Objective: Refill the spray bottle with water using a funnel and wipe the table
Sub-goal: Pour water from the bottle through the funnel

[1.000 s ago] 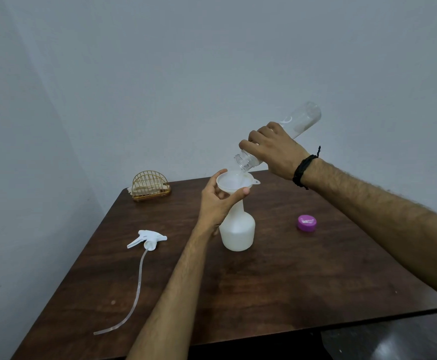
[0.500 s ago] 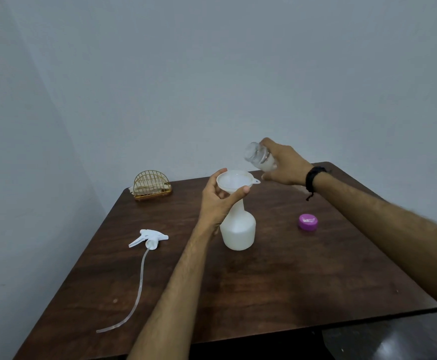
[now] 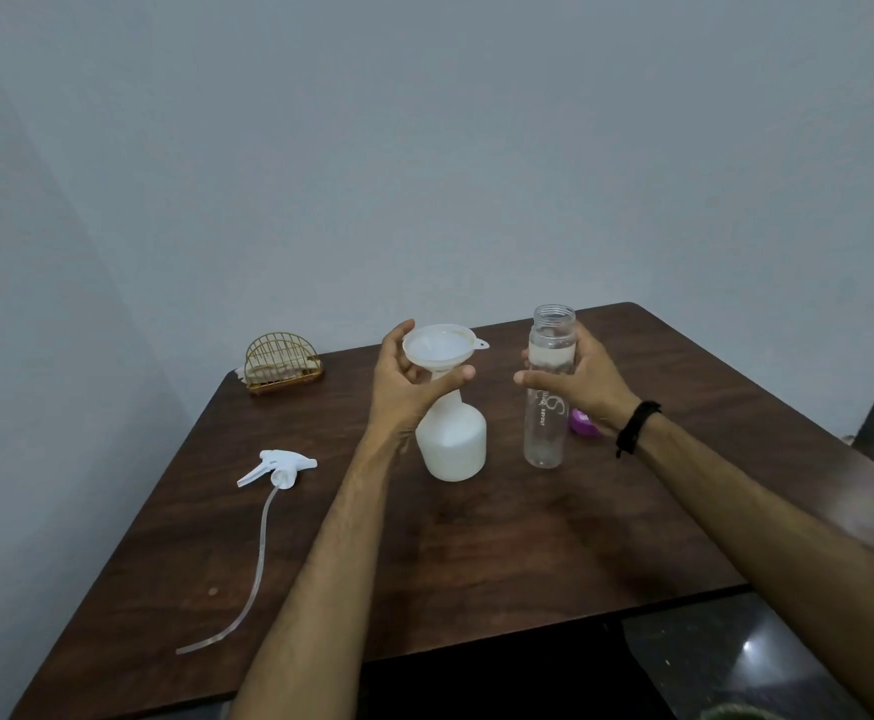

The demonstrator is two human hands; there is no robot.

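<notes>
Gripping funnel (image 3: 440, 345) atop spray bottle (image 3: 453, 444), left hand (image 3: 406, 392); right hand (image 3: 580, 381) fingers (image 3: 531, 377) wrapped around upright water bottle (image 3: 546, 407).

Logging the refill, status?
Left hand holds funnel in spray bottle. Right hand holds water bottle upright on table. Nothing in the way.

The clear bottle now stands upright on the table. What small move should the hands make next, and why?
Probably the left hand should lift the funnel out of the spray bottle. The clear bottle in the right hand stands upright, no longer pouring, and the trigger head lies detached on the table.
</notes>
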